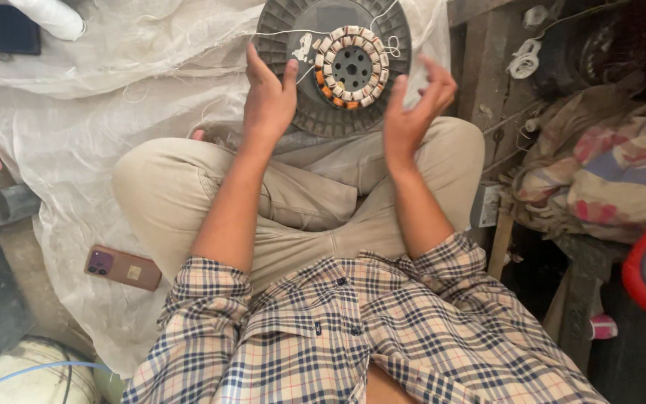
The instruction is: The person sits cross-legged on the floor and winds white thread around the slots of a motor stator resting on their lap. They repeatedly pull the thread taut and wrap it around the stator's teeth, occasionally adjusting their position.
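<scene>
**Left hand on the stator disc, right hand lifted beside it**

Head view: You sit cross-legged on the floor, on a white translucent plastic sheet point(99, 120), with a round dark grey motor disc point(333, 67) propped just beyond your knees at the top middle of the picture. Its inner ring of wound coils point(351, 67), white with some orange ones on the lower left, sits slightly right of the disc's centre. Thin white thread or wire point(285, 33) runs from the coils across the upper left of the disc.

Your left hand point(268, 93) is the nearer one: it lies against the disc's left part, fingers point(254, 63) extended upward and close together, thumb point(290, 73) pressed toward the coil ring, which lies immediately to its right. It steadies the disc more than grips it; I cannot tell whether it pinches the thread.

Your right hand point(413, 112) hovers at the disc's lower right rim, apart from the coils, palm turned inward, fingers point(437, 84) loosely curled and spread, holding nothing I can make out. The coil ring lies up and to the left of it. Both forearms reach forward over your knees, sleeves rolled.

A brown-cased phone point(122, 267) lies on the sheet by your left knee. Bundled patterned cloth point(607, 172) sits at the right edge.
</scene>
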